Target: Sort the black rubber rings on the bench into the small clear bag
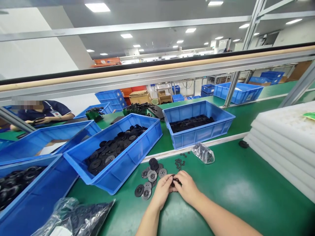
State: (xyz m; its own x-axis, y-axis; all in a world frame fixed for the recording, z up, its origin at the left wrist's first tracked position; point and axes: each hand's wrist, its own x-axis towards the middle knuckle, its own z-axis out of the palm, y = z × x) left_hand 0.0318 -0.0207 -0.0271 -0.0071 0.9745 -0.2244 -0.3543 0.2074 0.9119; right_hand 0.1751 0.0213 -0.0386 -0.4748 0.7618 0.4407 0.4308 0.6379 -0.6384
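Note:
My left hand and my right hand meet over the green table, fingers curled round a small black round part held between them. Just left of my hands lies a cluster of several black and grey discs. Small black rings are scattered beyond my hands, beside a clear bag of small black pieces.
Blue bins of black discs stand at centre, right and left. A plastic bag of black parts lies near left. Stacked white foam trays fill the right. Another person sits at far left.

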